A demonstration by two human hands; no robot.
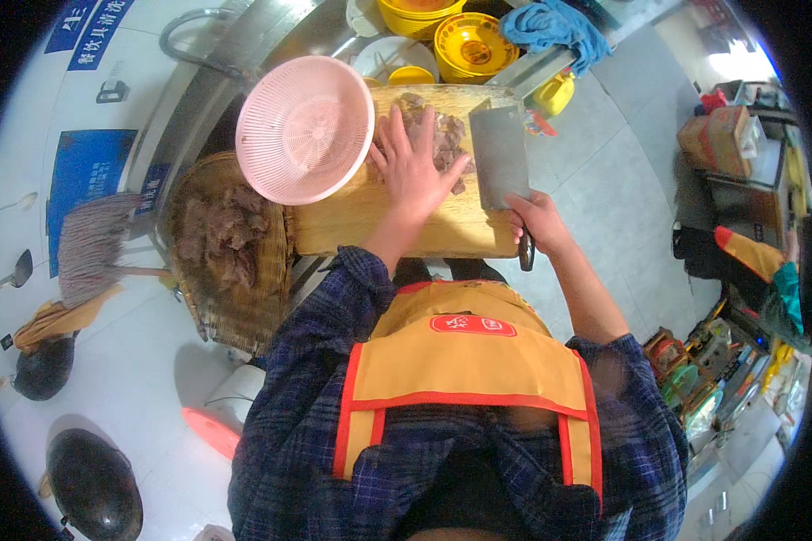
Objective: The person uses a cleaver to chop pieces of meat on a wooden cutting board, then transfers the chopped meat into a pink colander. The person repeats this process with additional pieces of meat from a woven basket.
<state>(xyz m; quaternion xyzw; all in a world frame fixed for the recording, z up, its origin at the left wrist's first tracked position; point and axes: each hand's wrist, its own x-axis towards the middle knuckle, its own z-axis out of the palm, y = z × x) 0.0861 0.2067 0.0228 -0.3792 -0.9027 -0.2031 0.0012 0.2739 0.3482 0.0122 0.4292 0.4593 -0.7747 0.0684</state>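
My left hand point(413, 169) lies spread over a heap of chopped meat point(448, 138) on a wooden cutting board point(352, 226). Some of the pieces are hidden beneath the palm and fingers. In my right hand point(540, 218) is the dark handle of a cleaver point(499, 152), whose broad blade rests over the board's right side, next to the meat. A pink plastic colander point(311, 128) stands left of my left hand, overlapping the board's left edge; no meat shows in it. Further left, a woven basket point(281, 297) holds larger chunks of brownish meat point(227, 233).
Behind the board are stacked yellow bowls point(477, 47), a white plate point(372, 57) and a blue cloth point(555, 30) on a metal edge. A mop point(95, 243) and woks point(95, 483) are at the left wall. Another person's sleeve point(788, 291) shows at far right, near a cardboard box point(714, 138).
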